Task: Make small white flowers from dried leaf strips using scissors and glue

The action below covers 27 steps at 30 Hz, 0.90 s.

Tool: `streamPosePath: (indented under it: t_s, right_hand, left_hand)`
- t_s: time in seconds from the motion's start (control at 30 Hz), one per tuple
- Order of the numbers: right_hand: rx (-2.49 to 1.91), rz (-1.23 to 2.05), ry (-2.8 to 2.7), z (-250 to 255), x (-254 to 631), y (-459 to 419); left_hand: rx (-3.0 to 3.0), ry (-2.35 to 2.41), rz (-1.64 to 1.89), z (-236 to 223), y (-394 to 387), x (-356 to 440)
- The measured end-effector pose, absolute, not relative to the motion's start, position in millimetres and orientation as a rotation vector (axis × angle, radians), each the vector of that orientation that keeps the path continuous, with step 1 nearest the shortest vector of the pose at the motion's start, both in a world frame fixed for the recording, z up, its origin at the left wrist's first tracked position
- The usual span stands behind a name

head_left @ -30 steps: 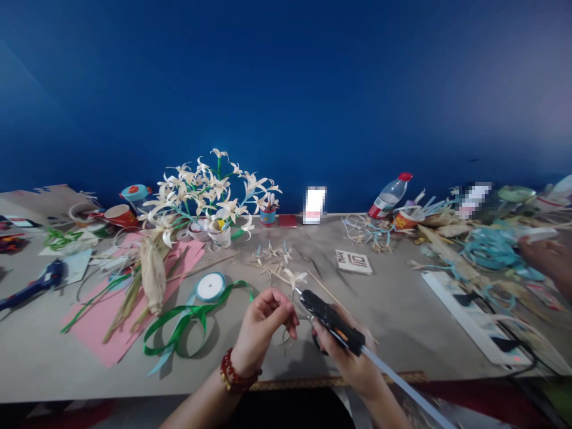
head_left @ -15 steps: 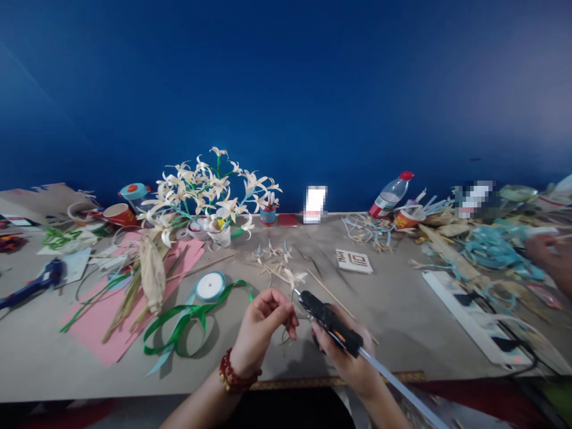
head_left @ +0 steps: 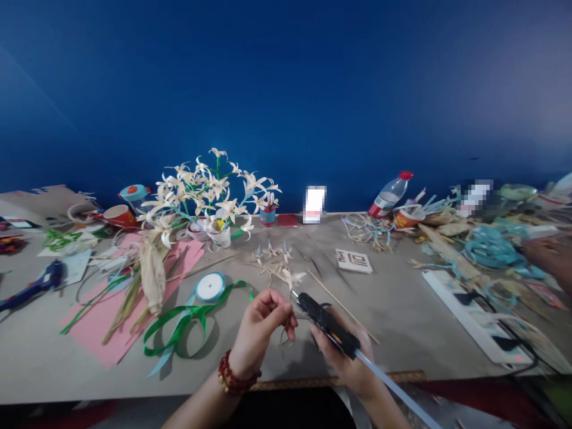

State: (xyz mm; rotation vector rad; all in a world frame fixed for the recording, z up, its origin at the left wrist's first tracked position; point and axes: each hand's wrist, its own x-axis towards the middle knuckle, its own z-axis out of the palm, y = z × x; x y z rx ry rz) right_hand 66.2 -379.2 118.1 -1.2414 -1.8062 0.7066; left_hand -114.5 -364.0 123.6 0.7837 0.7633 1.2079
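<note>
Pinched between the fingers of my left hand (head_left: 270, 319) is the thin stem of a small white flower (head_left: 294, 278), whose petals rise just above my fingertips. My right hand (head_left: 346, 351) is wrapped round a black glue gun (head_left: 328, 323) with a long clear glue stick (head_left: 397, 390) coming out of its back. The metal nozzle points up and left, at or very near the base of the flower; contact is hard to tell. Several small flower pieces (head_left: 274, 253) lie on the table beyond my hands.
Left are a ribbon spool (head_left: 210, 286), green ribbon (head_left: 154, 339), pink paper (head_left: 98, 336) and a blue glue gun (head_left: 42, 283). Finished-looking white flowers (head_left: 214, 185) stand in cups behind. Right are a power strip (head_left: 469, 322), a bottle (head_left: 391, 193) and another person's blurred hand (head_left: 549, 256).
The glue gun in my right hand has shifted slightly left, its nozzle closer to the flower's base. My left hand stays nearly still. The other person's hand at the right has moved a little.
</note>
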Motion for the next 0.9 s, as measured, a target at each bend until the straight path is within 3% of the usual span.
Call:
streamPosePath:
  t_s: [0.23,0.47,0.7,0.9]
  right_hand:
    - [-1.225,0.690,-1.856,116.3,67.6,-377.3]
    - [-1.331,0.436,-2.062,113.6,86.9,-367.8]
    - [-1.711,-0.103,-2.235,91.6,162.6,-333.5]
    - [-2.009,-0.165,-2.281,68.4,229.4,-284.2]
  left_hand:
    - [0.779,0.762,1.203,123.8,-363.9,-114.3]
    - [0.745,0.766,1.169,127.2,-369.2,-116.7]
    - [0.632,0.673,1.171,115.0,-374.2,-151.6]
    - [0.658,0.723,1.361,110.8,-389.9,-214.9]
